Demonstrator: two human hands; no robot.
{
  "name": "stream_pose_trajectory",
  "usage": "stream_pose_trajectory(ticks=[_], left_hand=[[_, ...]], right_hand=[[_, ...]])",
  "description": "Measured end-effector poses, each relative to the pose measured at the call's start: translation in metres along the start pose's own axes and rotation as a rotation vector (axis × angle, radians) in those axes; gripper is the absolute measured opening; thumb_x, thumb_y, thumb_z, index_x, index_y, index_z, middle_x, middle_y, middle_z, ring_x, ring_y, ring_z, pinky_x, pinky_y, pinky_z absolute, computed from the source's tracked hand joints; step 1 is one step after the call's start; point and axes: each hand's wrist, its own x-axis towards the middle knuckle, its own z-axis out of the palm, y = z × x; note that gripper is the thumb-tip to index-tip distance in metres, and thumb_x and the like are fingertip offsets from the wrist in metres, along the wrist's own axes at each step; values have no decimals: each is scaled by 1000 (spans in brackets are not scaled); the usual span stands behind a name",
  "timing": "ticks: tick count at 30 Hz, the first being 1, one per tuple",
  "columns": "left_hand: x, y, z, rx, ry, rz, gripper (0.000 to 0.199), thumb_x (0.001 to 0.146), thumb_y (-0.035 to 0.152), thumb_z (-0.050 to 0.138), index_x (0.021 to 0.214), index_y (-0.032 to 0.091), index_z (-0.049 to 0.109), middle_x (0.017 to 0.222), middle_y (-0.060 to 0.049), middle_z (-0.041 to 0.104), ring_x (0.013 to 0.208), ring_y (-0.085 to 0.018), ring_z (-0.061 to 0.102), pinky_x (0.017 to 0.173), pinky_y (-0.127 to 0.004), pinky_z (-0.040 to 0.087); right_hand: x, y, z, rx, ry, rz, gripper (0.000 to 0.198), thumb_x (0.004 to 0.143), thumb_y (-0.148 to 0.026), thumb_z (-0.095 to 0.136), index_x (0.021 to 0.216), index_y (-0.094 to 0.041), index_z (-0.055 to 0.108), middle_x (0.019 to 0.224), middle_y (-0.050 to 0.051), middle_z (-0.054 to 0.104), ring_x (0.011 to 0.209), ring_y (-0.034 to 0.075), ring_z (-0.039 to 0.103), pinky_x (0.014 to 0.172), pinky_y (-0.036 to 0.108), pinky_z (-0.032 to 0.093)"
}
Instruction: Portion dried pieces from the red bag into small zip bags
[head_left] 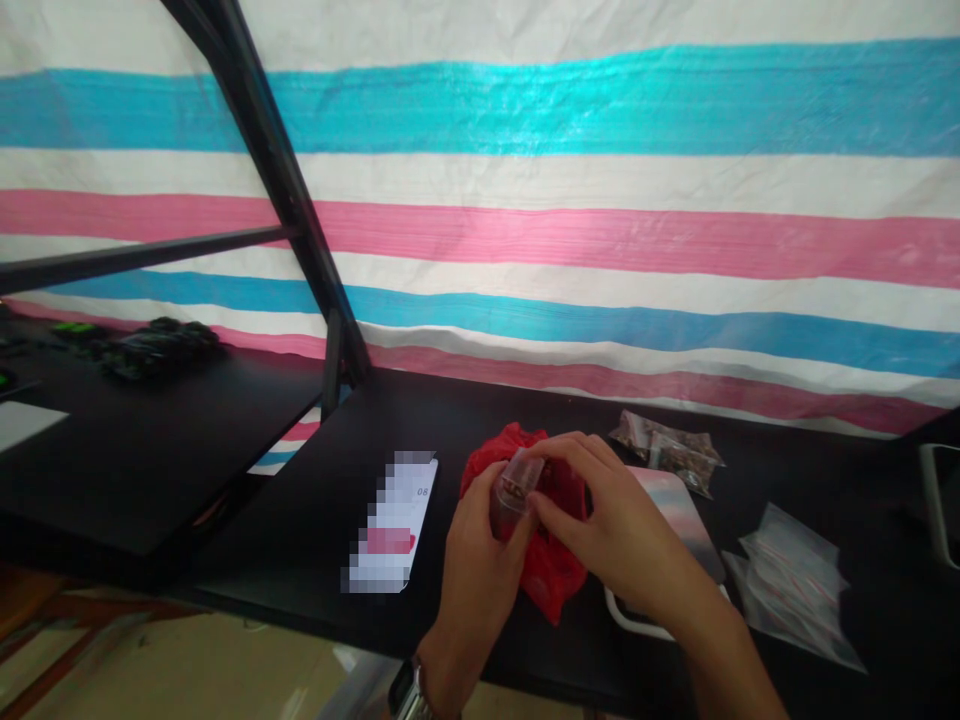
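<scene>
Between my hands is a small clear plastic bag [517, 480] with small brown bits in it, its mouth upward. My left hand [480, 540] is wrapped round its lower left side. My right hand [600, 510] pinches it from the right with thumb and fingers near the top. Just beneath and behind them lies a crumpled red plastic bag [555, 580]; its contents are mostly hidden by my hands. A small scale [679, 510] with a shiny metal plate and white edge sits under my right forearm, partly covered.
Filled clear zip bags [679, 455] lie behind the scale. Flat zip bags [799, 580] are spread at the right. A phone with a lit, blurred screen [397, 520] lies at the left. A black frame post [292, 220] rises beyond the gap to another black table [150, 450].
</scene>
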Motion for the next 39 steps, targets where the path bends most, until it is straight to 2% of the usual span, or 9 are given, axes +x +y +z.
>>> stream_pose_trajectory(ticks=[5,8,13,18,20,23,29,35,39], left_hand=[[-2,-1,-4,-30,69,15,43,89,43,74,127,24,65,116,-8,75,103,-26,73,94,-43,58],[-4,-6,-7,-29,60,39,44,90,42,75,129,24,63,114,-7,74,100,-25,73,91,-40,58],[-2,-11,-13,-40,38,39,44,93,40,72,131,23,60,114,-7,74,101,-23,72,91,-38,57],[1,-3,-25,0,154,-51,45,95,51,66,129,23,60,107,-7,73,99,-27,72,90,-42,56],[-1,1,-31,62,155,-115,49,93,58,65,127,23,61,109,-8,74,101,-30,72,90,-45,55],[-7,3,-37,118,77,-201,52,93,64,62,127,24,61,109,-9,75,101,-32,73,91,-48,55],[-12,1,-34,67,-36,-227,50,96,61,60,129,23,59,115,-10,77,105,-31,75,94,-47,56],[-7,-1,-25,-33,-3,-161,43,98,57,60,122,21,60,111,-10,77,101,-27,76,90,-42,59],[-1,-3,-23,-101,102,-139,44,98,58,60,118,20,62,108,-9,75,99,-25,74,90,-40,59]], right_hand=[[1,0,-13,1,143,10,35,91,-15,72,123,-29,68,117,3,74,106,23,67,95,38,55],[1,0,-16,31,162,51,35,92,-23,73,125,-29,68,118,4,74,99,22,68,89,36,56],[3,10,-7,3,8,143,24,93,-20,67,116,-27,71,115,5,74,103,24,69,95,38,54],[7,28,10,-236,-214,270,16,92,-12,65,103,-22,72,112,8,71,104,26,68,92,40,51],[9,34,19,-354,-215,283,19,93,-12,65,108,-22,72,115,10,71,107,29,68,93,42,50],[12,41,31,-453,-150,248,21,95,-13,63,113,-22,71,118,12,71,110,31,66,94,43,49],[14,53,49,-426,-111,229,19,94,-13,63,109,-23,69,116,10,73,106,29,64,91,41,47],[13,51,55,-327,-161,233,18,88,-12,68,103,-20,68,107,8,74,103,27,62,90,38,44],[13,50,53,-226,-208,192,20,81,-8,68,97,-20,67,99,5,72,95,23,61,85,34,43]])
